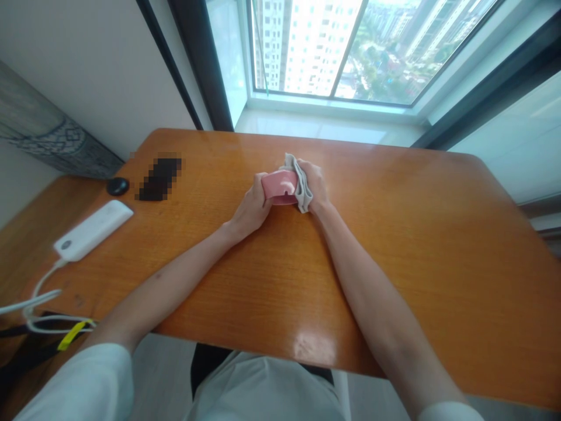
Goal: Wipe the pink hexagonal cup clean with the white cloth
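Observation:
A small pink plastic object (280,184) with a glossy curved side and a notch in its lower edge is held over the middle of the table; its exact kind is unclear. My left hand (255,204) grips its left end, thumb and fingers closed round it. On the opposite end, my right hand (316,182) is closed on a folded pale grey cloth (302,186) that presses against the pink object. The cloth hides the object's right end, and most of my right fingers are behind it.
The brown wooden table (416,257) reaches to the window (337,47). To the left lie a white power bank (94,230) with a cable (39,286), a round black item (118,186) and a pixelated dark rectangle (160,179). A yellow-tagged black strap (72,335) sits at the lower left.

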Motion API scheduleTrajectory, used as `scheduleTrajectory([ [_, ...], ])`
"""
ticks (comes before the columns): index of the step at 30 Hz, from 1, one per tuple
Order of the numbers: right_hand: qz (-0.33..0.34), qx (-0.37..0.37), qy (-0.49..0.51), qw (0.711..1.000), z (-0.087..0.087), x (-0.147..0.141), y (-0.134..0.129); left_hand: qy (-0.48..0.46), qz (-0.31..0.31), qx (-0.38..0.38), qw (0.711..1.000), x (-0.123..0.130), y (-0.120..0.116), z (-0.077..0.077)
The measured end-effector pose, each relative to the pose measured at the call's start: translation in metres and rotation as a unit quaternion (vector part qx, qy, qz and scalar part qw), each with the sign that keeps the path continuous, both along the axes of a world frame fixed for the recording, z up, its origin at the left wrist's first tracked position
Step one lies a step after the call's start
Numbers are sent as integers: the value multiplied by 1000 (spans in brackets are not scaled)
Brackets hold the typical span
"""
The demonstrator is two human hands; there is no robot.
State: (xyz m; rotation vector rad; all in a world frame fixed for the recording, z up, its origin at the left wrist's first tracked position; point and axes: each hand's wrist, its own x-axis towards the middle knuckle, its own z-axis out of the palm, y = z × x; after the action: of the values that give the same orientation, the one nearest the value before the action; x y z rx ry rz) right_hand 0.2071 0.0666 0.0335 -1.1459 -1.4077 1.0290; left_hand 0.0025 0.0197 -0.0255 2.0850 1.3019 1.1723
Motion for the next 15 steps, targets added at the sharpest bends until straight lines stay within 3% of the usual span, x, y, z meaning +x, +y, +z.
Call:
scheduleTrajectory([
  [3,-17,57,-156,986,29,-14,-16,0,6,-4,1000,1,0,0],
  [6,-53,104,-369,922,52,-37,-42,-7,0,-11,1000,2,0,0],
  [8,-57,146,-468,870,59,-54,-59,-10,-9,-1,1000,3,2,-2],
  [11,-32,181,-528,829,57,-71,-76,-8,-5,5,1000,4,5,-7],
  [15,-26,195,-520,831,52,-72,-74,-5,-5,-5,1000,3,5,-8],
])
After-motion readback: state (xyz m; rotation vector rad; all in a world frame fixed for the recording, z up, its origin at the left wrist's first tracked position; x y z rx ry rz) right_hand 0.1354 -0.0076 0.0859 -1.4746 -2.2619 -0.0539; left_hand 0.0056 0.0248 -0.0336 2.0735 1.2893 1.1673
